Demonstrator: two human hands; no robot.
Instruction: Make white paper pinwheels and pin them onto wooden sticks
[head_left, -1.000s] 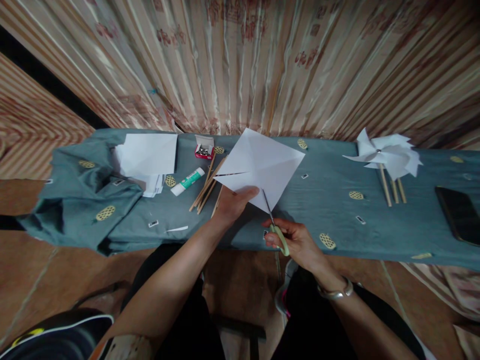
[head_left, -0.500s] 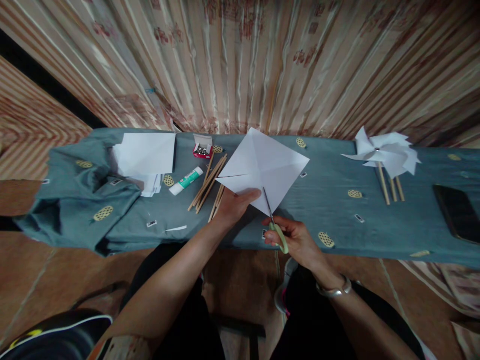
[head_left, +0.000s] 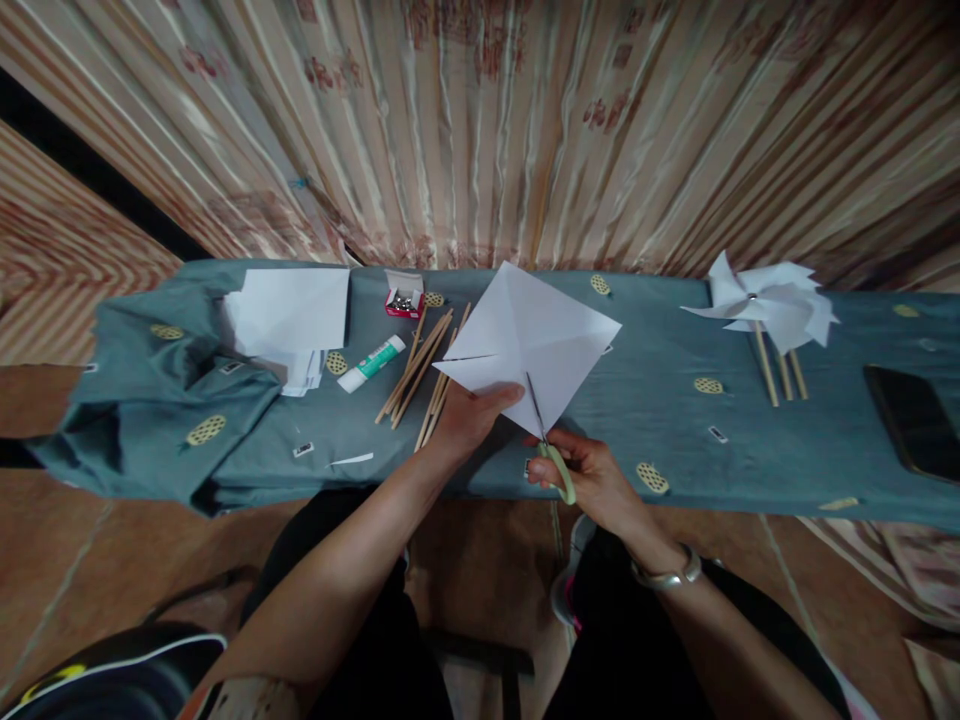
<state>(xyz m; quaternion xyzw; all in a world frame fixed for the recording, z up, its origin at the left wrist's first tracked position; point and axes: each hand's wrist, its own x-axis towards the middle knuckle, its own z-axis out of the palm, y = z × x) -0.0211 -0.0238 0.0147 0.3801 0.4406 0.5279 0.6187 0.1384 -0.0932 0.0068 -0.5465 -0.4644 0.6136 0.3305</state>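
A white square sheet of paper (head_left: 551, 325), turned like a diamond and creased across, is pinched by my left hand (head_left: 472, 415) at its lower left edge, thumb on top. A slit runs inward from the sheet's left corner. My right hand (head_left: 581, 465) is closed around the pale green handles of a pair of scissors (head_left: 553, 465). Their dark blades lie at the sheet's bottom corner, pointing toward its middle. Several thin wooden sticks (head_left: 416, 370) lie just left of the sheet, some partly hidden by my left hand.
A glue stick (head_left: 371, 363), an open red box of metal pins (head_left: 405, 298) and a stack of white paper (head_left: 292, 310) lie at left, with a paper sliver (head_left: 351, 460) nearer me. To the right are white paper pinwheels (head_left: 780, 300) on sticks and a black phone (head_left: 911, 420).
Almost nothing differs. The sheet and my left hand have shifted very slightly, and the scissors stay at the bottom corner.
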